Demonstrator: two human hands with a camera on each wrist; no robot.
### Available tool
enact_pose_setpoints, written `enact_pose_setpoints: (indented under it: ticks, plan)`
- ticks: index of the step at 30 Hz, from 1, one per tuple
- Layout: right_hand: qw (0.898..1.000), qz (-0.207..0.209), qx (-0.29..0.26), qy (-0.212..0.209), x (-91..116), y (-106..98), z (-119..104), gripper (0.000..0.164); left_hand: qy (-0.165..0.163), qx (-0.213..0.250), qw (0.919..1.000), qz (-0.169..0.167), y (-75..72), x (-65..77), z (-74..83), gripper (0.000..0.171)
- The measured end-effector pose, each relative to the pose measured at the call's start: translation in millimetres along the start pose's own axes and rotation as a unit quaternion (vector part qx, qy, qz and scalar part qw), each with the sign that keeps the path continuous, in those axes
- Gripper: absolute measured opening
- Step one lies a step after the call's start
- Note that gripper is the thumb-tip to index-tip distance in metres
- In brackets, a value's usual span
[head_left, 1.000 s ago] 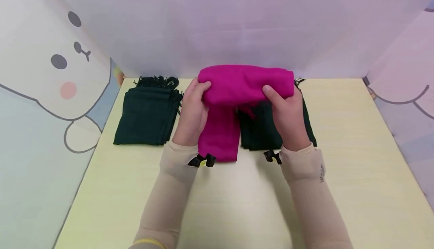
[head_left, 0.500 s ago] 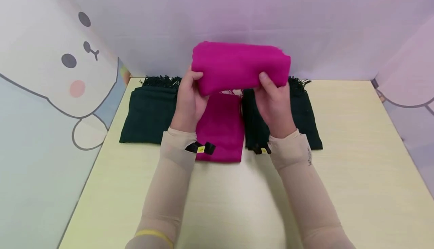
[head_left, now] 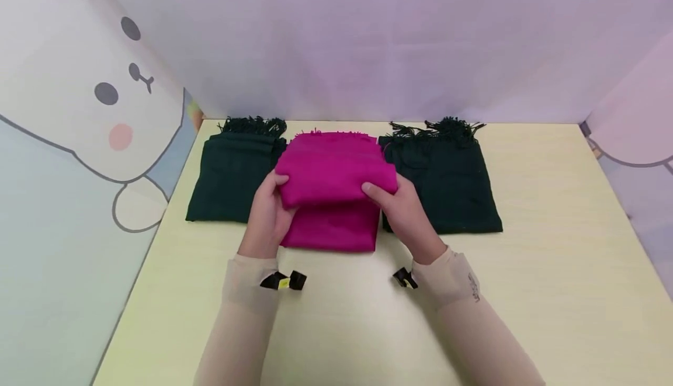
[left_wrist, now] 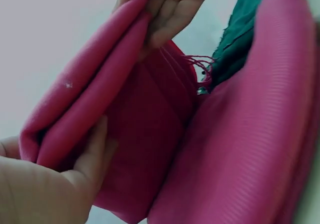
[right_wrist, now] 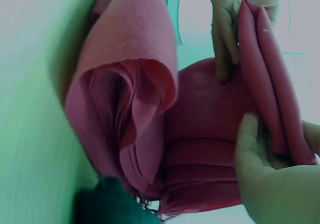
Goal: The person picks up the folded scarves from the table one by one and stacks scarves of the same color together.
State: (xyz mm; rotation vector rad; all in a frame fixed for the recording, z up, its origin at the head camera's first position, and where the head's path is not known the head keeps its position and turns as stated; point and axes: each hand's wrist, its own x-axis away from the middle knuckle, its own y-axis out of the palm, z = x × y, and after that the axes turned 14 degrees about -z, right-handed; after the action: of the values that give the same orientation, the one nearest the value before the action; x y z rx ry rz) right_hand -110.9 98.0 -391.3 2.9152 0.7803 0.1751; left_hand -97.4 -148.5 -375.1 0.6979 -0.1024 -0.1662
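A folded magenta fringed scarf is held level by its near edge, with my left hand gripping one end and my right hand the other. Both thumbs lie on top and the fingers reach underneath. Directly below rests a second folded magenta scarf, its front part showing. The left wrist view shows the doubled edge of the held scarf tilted up above the lower scarf. In the right wrist view, the lower scarf's rolled, layered end faces the camera.
On the left lies a folded dark green scarf, and another dark green scarf lies on the right; their fringes point toward the back. The pale wooden table ends at a light curtain-like backdrop.
Both hands first lifted the magenta scarf up toward the backdrop, then brought it down and back, slightly left, over the lower magenta scarf. The green scarves stayed put.
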Motion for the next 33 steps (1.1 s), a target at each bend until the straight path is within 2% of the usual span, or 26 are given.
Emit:
enact_pose_setpoints:
  ticks: [3,8,12,15,18,20,23,25,26,30,33]
  plan:
    - [0.999,-0.024,0.001,0.028,10.8,-1.7,-0.9,0.046,-0.031,-0.004,0.9995,-0.003,-4.0,11.6,-4.2,0.052]
    - [0.995,-0.07,-0.053,0.057,19.3,5.8,1.5,0.043,-0.075,-0.033,0.9966,-0.007,-14.8,32.2,-7.5,0.052]
    - [0.992,-0.076,-0.064,0.079,23.8,12.2,7.2,0.042,-0.099,-0.097,0.9903,0.002,-24.2,43.1,-10.6,0.052]
    - [0.99,-0.08,-0.057,0.098,27.6,15.3,10.6,0.039,-0.114,-0.149,0.9821,0.012,-28.5,50.0,-12.0,0.055]
    - [0.988,-0.095,-0.033,0.116,31.4,16.0,13.0,0.037,-0.113,-0.211,0.971,0.01,-31.9,56.3,-12.5,0.066]
    - [0.986,-0.107,-0.006,0.129,34.4,15.3,13.9,0.034,-0.115,-0.277,0.9539,-0.003,-34.7,60.5,-12.6,0.064]
    - [0.98,-0.123,0.036,0.152,38.0,12.9,17.2,0.032,-0.137,-0.389,0.9102,-0.035,-38.1,66.6,-11.3,0.045]
    - [0.975,-0.128,0.063,0.169,40.4,11.2,19.4,0.031,-0.16,-0.439,0.8823,-0.056,-40.3,70.1,-10.3,0.033]
    - [0.972,-0.13,0.078,0.177,41.6,10.3,20.3,0.031,-0.171,-0.452,0.8733,-0.061,-41.0,71.6,-10.0,0.03]
    - [0.961,-0.144,0.135,0.194,46.8,5.8,22.2,0.034,-0.197,-0.466,0.8593,-0.072,-44.4,76.8,-9.4,0.03]
    - [0.951,-0.164,0.172,0.198,50.6,1.8,20.9,0.034,-0.209,-0.49,0.8435,-0.067,-45.9,80.8,-8.5,0.027]
